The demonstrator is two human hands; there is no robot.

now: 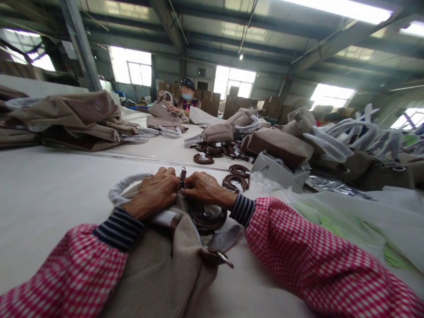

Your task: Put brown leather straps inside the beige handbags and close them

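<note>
A beige handbag (165, 260) lies on the white table (49, 190) right in front of me, its handle wrapped in white foam (124, 183). My left hand (155, 192) is closed on the bag's top edge near the handle. My right hand (205, 187) is closed too, pinching a small metal clasp (183, 174) between both hands. A coiled brown strap (207, 218) lies on the bag just under my right wrist. A zip runs down the bag's open top.
More coiled brown straps (236, 180) lie beyond my hands. Piles of beige handbags sit at the left (76, 119) and right (281, 145). Clear plastic bags (347, 216) cover the right side. A co-worker (187, 99) handles a bag at the table's far end.
</note>
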